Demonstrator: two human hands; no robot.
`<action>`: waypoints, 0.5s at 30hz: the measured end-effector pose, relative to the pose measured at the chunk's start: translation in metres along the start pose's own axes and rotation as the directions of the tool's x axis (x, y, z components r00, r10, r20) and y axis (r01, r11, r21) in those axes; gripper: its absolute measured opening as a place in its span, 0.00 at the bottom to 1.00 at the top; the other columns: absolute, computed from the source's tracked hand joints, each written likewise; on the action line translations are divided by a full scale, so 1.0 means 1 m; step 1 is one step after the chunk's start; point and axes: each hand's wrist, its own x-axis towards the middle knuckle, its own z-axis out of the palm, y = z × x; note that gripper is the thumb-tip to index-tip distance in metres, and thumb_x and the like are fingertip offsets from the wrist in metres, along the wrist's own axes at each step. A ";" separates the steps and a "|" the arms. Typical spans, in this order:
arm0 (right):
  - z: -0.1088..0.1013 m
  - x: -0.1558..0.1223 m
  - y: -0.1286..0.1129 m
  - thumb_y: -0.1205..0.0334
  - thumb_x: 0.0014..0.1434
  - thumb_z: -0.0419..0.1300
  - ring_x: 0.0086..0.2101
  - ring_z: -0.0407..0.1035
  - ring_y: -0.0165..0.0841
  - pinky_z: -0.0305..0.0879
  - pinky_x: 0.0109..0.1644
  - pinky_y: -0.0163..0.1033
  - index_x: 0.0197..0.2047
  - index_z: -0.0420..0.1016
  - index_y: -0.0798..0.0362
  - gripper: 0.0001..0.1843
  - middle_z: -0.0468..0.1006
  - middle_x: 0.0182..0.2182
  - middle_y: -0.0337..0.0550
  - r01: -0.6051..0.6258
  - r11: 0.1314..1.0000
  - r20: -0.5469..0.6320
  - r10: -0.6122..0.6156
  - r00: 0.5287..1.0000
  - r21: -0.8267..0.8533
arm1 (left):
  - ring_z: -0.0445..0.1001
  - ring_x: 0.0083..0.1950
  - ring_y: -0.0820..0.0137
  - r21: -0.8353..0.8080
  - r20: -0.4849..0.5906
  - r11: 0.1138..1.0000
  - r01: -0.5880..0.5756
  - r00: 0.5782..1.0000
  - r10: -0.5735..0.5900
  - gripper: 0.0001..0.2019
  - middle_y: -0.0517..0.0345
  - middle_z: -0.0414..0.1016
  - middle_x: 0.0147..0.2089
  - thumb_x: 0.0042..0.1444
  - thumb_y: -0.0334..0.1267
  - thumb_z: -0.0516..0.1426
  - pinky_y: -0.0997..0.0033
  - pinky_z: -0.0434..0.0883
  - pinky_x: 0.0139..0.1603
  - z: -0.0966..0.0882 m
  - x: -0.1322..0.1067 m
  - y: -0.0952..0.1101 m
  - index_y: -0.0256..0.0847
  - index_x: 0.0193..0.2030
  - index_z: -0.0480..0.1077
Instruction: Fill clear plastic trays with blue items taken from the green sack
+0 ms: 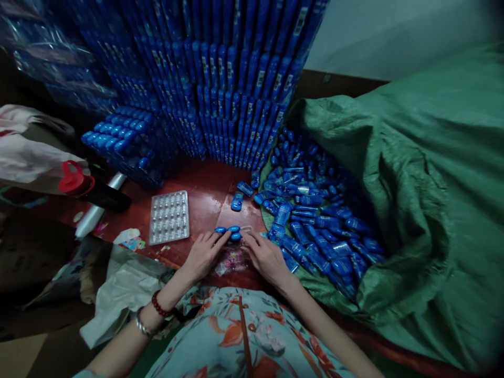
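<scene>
Several small blue rounded plastic cases (234, 231) sit upright together between my hands, close to the table's front edge. My left hand (205, 254) has its fingers and thumb closed against their left side. From the right, the fingertips of my right hand (265, 257) press in at the same group. Clear plastic with pink bits (232, 261) shows below the cases, between my wrists; its full shape is hidden. Just beyond my fingers, one loose blue case (237, 201) lies flat, with another blue case (245, 188) behind it.
A clear tray with rows of cups (169, 217) lies left. A green woven sack (409, 220) spills a heap of blue cases (315, 226) at right. Tall stacks of blue cases (220, 100) stand behind. A red-lidded bottle (92, 189) lies left on the red table (200, 184).
</scene>
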 end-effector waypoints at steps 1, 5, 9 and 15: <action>0.000 -0.011 0.007 0.63 0.64 0.48 0.43 0.69 0.33 0.66 0.46 0.36 0.56 0.64 0.53 0.17 0.72 0.47 0.48 -0.062 0.997 -0.078 0.066 0.995 0.045 | 0.68 0.43 0.64 -0.028 -0.061 0.999 0.027 0.998 -0.029 0.20 0.49 0.71 0.44 0.60 0.36 0.51 0.64 0.66 0.43 -0.004 0.000 -0.002 0.39 0.59 0.59; -0.010 -0.043 0.033 0.61 0.65 0.47 0.39 0.70 0.32 0.65 0.45 0.36 0.46 0.71 0.53 0.14 0.75 0.38 0.45 -0.349 0.933 -0.248 0.359 0.900 0.084 | 0.68 0.42 0.66 -0.235 -0.202 0.946 0.223 0.941 -0.272 0.13 0.51 0.70 0.42 0.61 0.40 0.50 0.66 0.66 0.44 -0.012 0.027 -0.021 0.40 0.50 0.67; -0.024 -0.033 0.046 0.49 0.62 0.51 0.40 0.68 0.40 0.64 0.41 0.41 0.48 0.69 0.55 0.21 0.73 0.39 0.50 -0.550 0.819 -0.193 0.520 0.832 -0.164 | 0.68 0.44 0.65 -0.314 0.089 0.902 0.297 0.955 -0.284 0.17 0.49 0.69 0.44 0.60 0.44 0.51 0.64 0.67 0.47 0.008 0.084 -0.046 0.37 0.52 0.65; -0.020 0.005 0.037 0.57 0.60 0.55 0.36 0.71 0.38 0.62 0.33 0.36 0.59 0.55 0.54 0.26 0.73 0.44 0.51 -0.519 0.833 0.121 0.545 0.830 -0.192 | 0.64 0.53 0.54 -0.074 0.373 0.995 0.074 0.927 -0.041 0.28 0.41 0.61 0.54 0.54 0.49 0.56 0.54 0.65 0.51 0.041 0.139 -0.060 0.39 0.59 0.60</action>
